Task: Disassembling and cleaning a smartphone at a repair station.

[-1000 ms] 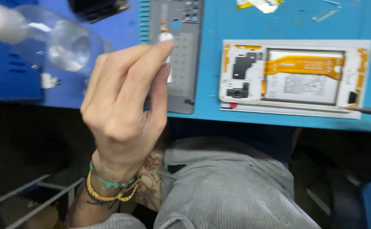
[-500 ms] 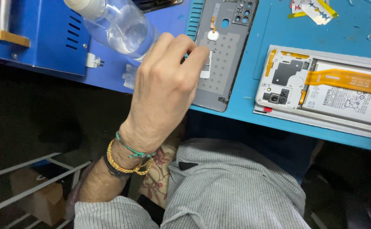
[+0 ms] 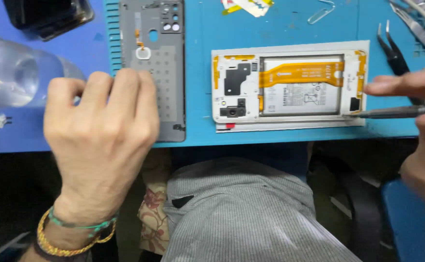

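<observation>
The left hand [image 3: 98, 140] lies knuckles-up at the near edge of the desk [image 3: 280, 29], its fingers curled down onto the lower left part of a grey phone back cover [image 3: 156, 73] that lies flat on the blue mat; whether the grip pinches anything under the fingertips cannot be told, since the palm side is hidden. The cover runs from the far edge of the desk down to the near edge. Just left of the hand a clear plastic bottle [image 3: 13, 75] lies on its side, and a dark object [image 3: 47, 14] sits at the far left corner. Right of the cover, well apart from the left hand, an opened phone [image 3: 287, 87] lies face down with its orange flex cable and battery showing. The right hand [image 3: 423, 126] comes in from the right edge, its grip pressed together around a thin dark tool [image 3: 392, 112] whose tip touches the phone's lower right corner. Black tweezers [image 3: 394, 48] lie near the far right corner, beside a paper clip [image 3: 320, 12].
</observation>
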